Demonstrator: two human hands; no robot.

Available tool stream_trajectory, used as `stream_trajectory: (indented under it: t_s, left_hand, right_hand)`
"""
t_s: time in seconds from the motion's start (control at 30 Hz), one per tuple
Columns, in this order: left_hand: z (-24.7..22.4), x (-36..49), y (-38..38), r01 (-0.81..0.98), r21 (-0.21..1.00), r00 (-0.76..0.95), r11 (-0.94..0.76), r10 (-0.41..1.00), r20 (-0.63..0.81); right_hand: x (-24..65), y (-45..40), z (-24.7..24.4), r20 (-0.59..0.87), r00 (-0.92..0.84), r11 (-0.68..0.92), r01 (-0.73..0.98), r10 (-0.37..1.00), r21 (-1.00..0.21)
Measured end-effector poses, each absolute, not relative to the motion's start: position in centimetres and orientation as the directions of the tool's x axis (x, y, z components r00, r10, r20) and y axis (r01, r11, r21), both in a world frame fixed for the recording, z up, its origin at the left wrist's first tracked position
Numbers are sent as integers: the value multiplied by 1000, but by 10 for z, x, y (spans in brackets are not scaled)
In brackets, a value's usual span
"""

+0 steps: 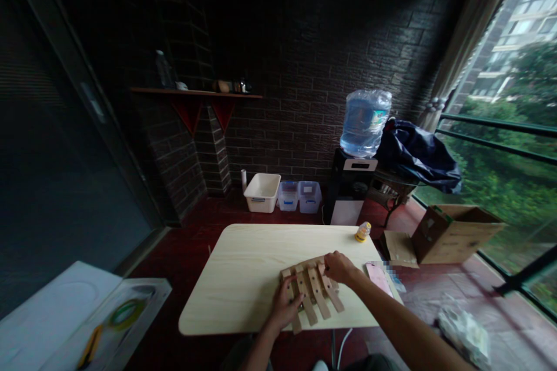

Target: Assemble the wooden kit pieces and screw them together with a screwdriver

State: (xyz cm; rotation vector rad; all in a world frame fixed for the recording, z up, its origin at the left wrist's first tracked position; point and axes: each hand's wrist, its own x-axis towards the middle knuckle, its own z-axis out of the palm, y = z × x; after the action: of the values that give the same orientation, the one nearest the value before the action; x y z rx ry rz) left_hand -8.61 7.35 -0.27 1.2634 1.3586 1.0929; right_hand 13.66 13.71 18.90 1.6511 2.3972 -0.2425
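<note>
A wooden slatted piece (311, 290) lies tilted on the pale table (235, 278). Several light wooden strips with small dark holes fan out from a crosspiece along its far edge. My left hand (285, 301) grips its near left side, with the thumb and fingers over the strips. My right hand (338, 266) is closed at the far right end of the crosspiece; its fingertips are pressed together there, and anything between them is too small or hidden to name.
A small clear container with yellow parts (362, 232) stands at the table's far right corner. Nearer, a flat pink thing (378, 278) lies by the right edge. A white case (130, 313) with a yellow-black tool is at left; a cardboard box (452, 235) sits at right.
</note>
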Motion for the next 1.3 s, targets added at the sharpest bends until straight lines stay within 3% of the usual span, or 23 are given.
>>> stream_trajectory:
  t_s: [0.1,0.2,0.43,0.73,1.0,1.3]
  left_hand:
    - [-4,-87,72,157,987,-37,-21,999,27]
    - [-4,-88,70,166,986,-54,-15,998,24]
    - [-1,-86,67,214,977,-46,-11,999,22]
    - [12,-87,60,177,984,-64,13,998,-2]
    - [6,-87,63,227,974,-43,-12,999,23]
    - [9,-85,64,360,932,-31,-47,998,63]
  right_hand:
    - [143,125,195,-237,-300,298,953,924,-44]
    - [147,113,205,-202,-285,275,958,937,-78]
    - [137,79,209,-257,-442,401,895,860,-196]
    - [132,74,192,-278,-441,420,897,853,-136]
    - [126,85,179,-314,-545,554,830,777,-68]
    - [111,88,192,-293,-472,472,878,832,-74]
